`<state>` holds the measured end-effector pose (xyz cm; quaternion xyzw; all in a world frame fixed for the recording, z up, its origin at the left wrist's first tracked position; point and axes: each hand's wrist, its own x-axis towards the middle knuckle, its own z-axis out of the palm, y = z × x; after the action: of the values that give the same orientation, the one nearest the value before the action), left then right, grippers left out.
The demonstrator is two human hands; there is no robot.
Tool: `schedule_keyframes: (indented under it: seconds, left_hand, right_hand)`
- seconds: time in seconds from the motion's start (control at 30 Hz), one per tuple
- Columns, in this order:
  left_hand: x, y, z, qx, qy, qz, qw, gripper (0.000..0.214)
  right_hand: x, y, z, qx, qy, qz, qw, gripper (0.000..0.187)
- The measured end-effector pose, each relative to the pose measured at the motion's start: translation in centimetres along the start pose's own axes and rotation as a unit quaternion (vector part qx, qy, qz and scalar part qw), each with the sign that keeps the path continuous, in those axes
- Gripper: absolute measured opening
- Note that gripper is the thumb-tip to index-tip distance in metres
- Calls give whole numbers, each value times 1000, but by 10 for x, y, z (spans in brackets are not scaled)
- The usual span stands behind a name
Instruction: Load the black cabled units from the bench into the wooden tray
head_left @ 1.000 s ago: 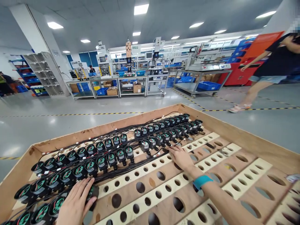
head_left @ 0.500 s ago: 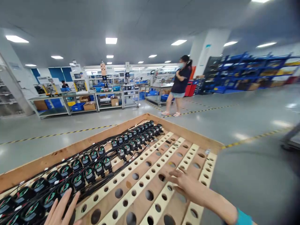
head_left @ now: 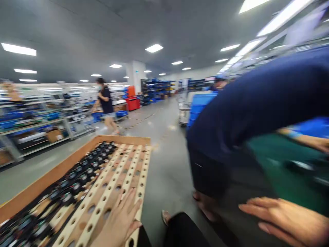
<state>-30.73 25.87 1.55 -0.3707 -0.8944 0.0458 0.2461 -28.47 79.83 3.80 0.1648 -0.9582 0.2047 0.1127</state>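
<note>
Wide head-camera view, blurred by motion. The left hand (head_left: 117, 219) lies over the perforated pale-wood slats (head_left: 133, 171) of a shallow plywood crate (head_left: 120, 140), though contact cannot be confirmed; its fingers (head_left: 135, 202) are spread apart and clamp nothing. Rows of round black cabled devices (head_left: 74, 185) sit in the crate, just beside that hand. The right hand (head_left: 282, 219) reaches out at lower right, beyond the crate, its fingers (head_left: 257, 207) straight, loosely together and empty, near a blurred green mat (head_left: 277, 168). A co-worker in a navy top (head_left: 244, 113) bends just beyond. Blue plastic crates (head_left: 202, 106) stand behind, and a person in a dark top (head_left: 105, 99) walks past metal-framed benches (head_left: 38, 128).
</note>
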Motion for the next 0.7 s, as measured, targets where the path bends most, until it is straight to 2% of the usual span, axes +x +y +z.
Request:
schedule_keyframes:
  seconds: [0.03,0.07,0.1,0.13,0.17,0.23,0.3,0.37,0.47,0.57,0.63,0.7]
  left_hand:
    - [15,6,9,0,26,32,999,53]
    - [31,13,18,1,53,66,996,49]
    - [46,20,26,-1,74,100,992,46]
    - [62,28,32,-6,89,131,987,44]
    - [77,36,36,-12,102,161,982,43]
    - [105,57,39,-26,120,218,968,41]
    - [129,80,40,-40,136,265,954,40]
    - [148,104,43,-63,141,296,943,40]
    - [168,139,49,-103,119,326,932,44]
    - [183,169,56,-143,89,354,920,43]
    - [192,184,60,-156,79,378,909,41]
    - [200,194,63,-157,84,397,900,40]
  right_hand:
    - [-28,0,-40,-22,-65,45,997,37]
    - [-56,-3,-76,-40,-103,90,990,40]
    - [-85,-7,-107,-52,-119,131,983,41]
    - [-113,-11,-131,-65,-108,174,977,41]
    - [-141,-15,-149,-79,-87,211,970,40]
    - [-195,-18,-166,-101,-44,273,956,37]
    - [-243,-12,-162,-115,-24,322,939,36]
    - [-280,0,-146,-130,1,352,927,38]
    - [-305,19,-114,-149,68,375,913,51]
    - [-295,36,-93,-157,118,386,901,66]
    - [-273,48,-92,-166,134,375,902,66]
    - [-242,64,-100,-178,130,366,904,60]
